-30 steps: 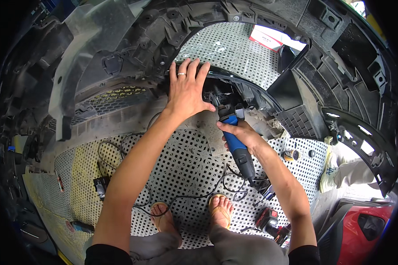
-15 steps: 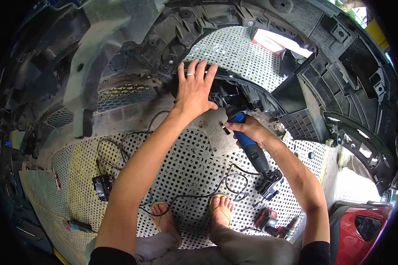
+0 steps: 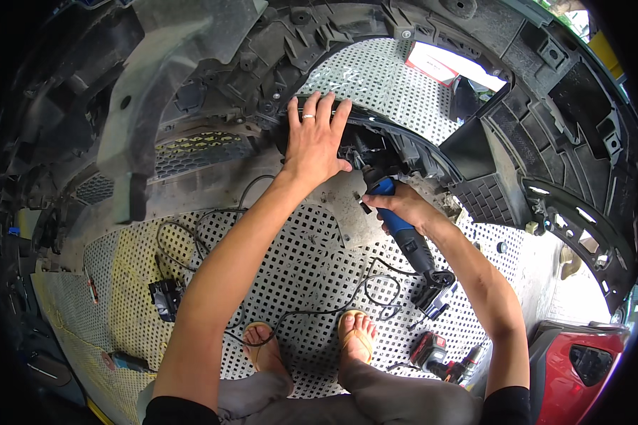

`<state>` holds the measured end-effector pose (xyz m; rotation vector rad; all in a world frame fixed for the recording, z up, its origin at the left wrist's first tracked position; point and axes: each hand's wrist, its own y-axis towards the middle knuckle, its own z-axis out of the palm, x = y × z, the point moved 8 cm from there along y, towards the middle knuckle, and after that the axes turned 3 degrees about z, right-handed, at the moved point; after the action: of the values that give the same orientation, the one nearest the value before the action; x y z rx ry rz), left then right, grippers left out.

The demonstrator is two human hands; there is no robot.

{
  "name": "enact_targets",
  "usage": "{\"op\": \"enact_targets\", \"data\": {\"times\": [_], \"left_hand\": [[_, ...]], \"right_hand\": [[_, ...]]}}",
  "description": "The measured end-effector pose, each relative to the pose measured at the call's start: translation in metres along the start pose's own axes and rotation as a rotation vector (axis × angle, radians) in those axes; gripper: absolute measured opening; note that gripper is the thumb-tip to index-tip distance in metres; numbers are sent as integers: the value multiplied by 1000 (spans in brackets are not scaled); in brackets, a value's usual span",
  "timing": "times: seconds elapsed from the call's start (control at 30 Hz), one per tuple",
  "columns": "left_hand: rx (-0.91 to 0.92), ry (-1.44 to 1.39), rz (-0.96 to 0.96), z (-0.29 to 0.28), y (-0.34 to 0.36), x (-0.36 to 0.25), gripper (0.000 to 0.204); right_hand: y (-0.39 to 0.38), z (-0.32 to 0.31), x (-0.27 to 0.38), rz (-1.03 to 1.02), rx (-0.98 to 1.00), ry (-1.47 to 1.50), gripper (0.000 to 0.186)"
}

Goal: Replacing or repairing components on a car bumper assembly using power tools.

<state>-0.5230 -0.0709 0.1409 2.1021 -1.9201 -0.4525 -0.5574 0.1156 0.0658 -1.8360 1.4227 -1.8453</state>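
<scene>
Spreading beneath everything, a pale perforated floor (image 3: 276, 244) showed under and through a large black moulded car part (image 3: 567, 78), which arched across the upper view. Beyond its opening lay a red-and-white box (image 3: 432, 65), printed with lettering too small to read. The blue power tool (image 3: 404, 230) stood just below the rim of that opening, its long axis on a diagonal: the narrow working end pointed up, slightly left and away from the person, at the dark recess under the rim, and the black rear end sloped down to the right. The left hand (image 3: 312, 149) lay with fingers spread over the rim, thumb stretched out near the tool's head. The right hand (image 3: 403, 205) was wrapped closely around the blue section, thumb across the upper side and the other fingers partly hidden beneath; the working end reached forward of this grip, and the rear end extended behind it. A ring (image 3: 308, 116) circled one left finger.
</scene>
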Motion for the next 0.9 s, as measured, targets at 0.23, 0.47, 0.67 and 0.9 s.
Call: {"op": "enact_targets", "data": {"times": [0.23,0.47,0.67,0.9], "left_hand": [[-1,5,3,-1,-1,-1,124],[-2,-5,6,-1,-3,1,125],[-5,-10,6,-1,-2,0,124],[-4,-4,8,-1,-1,1,124]], "right_hand": [[1,-1,-4,2,-3,-19,53],[4,1,-6,-20,-16,-45,54],[1,2,-3,8,-12,-16,55],[0,-7,-5,7,-22,8,59]]}}
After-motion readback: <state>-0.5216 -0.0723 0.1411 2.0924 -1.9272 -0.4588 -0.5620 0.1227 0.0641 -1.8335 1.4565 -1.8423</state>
